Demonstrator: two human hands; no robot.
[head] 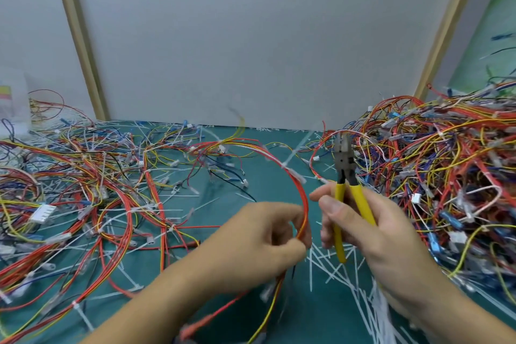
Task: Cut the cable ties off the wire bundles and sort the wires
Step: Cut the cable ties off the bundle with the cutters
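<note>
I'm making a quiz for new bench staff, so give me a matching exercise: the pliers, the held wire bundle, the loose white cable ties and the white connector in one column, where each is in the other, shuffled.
1. yellow-handled pliers
2. red and yellow wire bundle
3. loose white cable ties
4. white connector

A. pinched in the left hand
B. lying on the green mat below the right hand
C. among the wires at the far left
D. gripped in the right hand

Pairs: 1-D, 2-A, 3-B, 4-C
</note>
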